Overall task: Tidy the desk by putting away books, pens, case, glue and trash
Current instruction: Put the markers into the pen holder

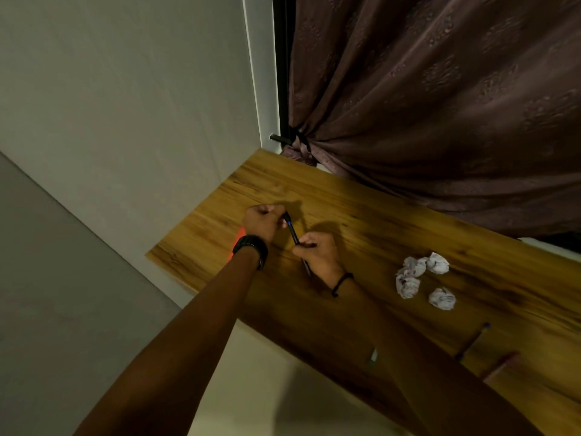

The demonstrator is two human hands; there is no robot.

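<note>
We have both hands curled on one pen [292,231]: the left hand [263,220] pinches its far end and the right hand [317,253] grips its near half. Its long axis runs hand to hand over the desk [361,209]. Further right along the desk lie paper balls [408,283], then more pens [471,341], all nearer our right hand.

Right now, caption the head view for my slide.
Left hand and right hand hold a dark pen over the wooden desk; four crumpled paper balls lie nearby.

wooden desk [361,196]: four crumpled paper balls [408,283] clustered; dark pen [471,341] beside reddish pen [501,366]
</note>
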